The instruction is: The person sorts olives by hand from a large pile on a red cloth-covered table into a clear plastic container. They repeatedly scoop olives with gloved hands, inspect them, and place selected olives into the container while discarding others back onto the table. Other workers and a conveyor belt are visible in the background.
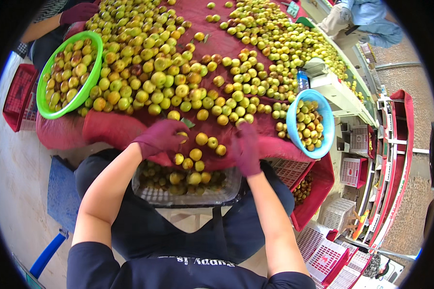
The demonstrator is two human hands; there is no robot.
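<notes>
My left hand [162, 136], in a maroon glove, curls its fingers around a yellow-green jujube [182, 137] at the near edge of the red cloth [193, 21]. My right hand [246, 149], gloved alike, is blurred at the right of a loose group of jujubes [195, 154]; its fingers point away from me and its palm is hidden. Below that group, between my knees, a clear plastic basket [188, 201] holds more jujubes. Beyond both hands spreads a large pile of green and reddish jujubes [159, 79]. A green leaf [187, 123] lies by my left fingertips.
A green basin [98, 61] full of redder jujubes stands left, near another person's gloved hand [79, 13]. At right are a blue basket [293, 123] of jujubes, a bottle [302, 80] and a white machine [327, 86]. Red crates [322, 188] sit below; a person in blue [372, 21] is beyond.
</notes>
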